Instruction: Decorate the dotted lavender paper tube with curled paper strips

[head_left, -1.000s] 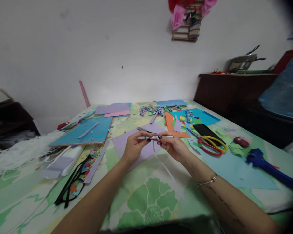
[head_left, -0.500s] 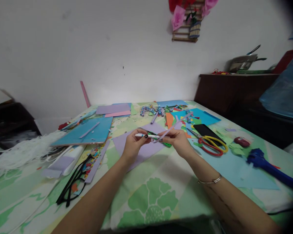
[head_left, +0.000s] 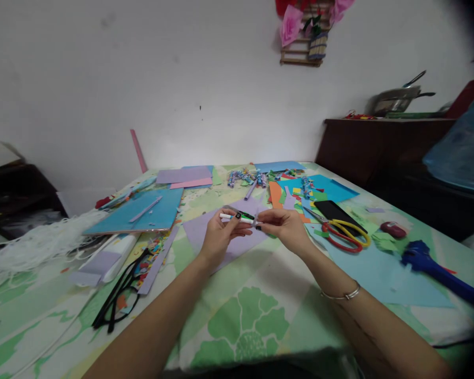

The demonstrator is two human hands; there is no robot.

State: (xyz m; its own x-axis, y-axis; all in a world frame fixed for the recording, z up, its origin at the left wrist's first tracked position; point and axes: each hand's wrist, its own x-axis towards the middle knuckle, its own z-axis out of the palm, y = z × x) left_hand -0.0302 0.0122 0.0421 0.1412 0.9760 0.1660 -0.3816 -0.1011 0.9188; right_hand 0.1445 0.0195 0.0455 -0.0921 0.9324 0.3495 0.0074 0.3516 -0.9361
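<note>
My left hand [head_left: 217, 237] is closed round a white pen [head_left: 226, 216], which lies level with its end toward my right hand. A narrow purple paper strip [head_left: 255, 218] crosses the pen near that end, blurred in part. The fingertips of my right hand [head_left: 282, 226] pinch at the strip beside the pen. Under both hands a purple paper sheet [head_left: 195, 229] lies on the flowered tablecloth [head_left: 247, 316]. Just behind the pen a slim black and green tool [head_left: 245, 215] shows, partly hidden by my fingers.
Scissors [head_left: 345, 234] with red and yellow handles touch a black phone [head_left: 334, 213] at right. Beyond lie a blue glue gun [head_left: 438, 271] and a dark red object [head_left: 393, 229]. Eyeglasses [head_left: 120, 295], a blue sheet [head_left: 138, 210] and white cord [head_left: 43, 239] are at left. Curled paper pieces [head_left: 247, 178] lie behind.
The purple strip's long free end, which stretched up and right past my right hand, no longer shows there. It now stands faintly near the pen. My right hand's fingers have closed nearer the pen.
</note>
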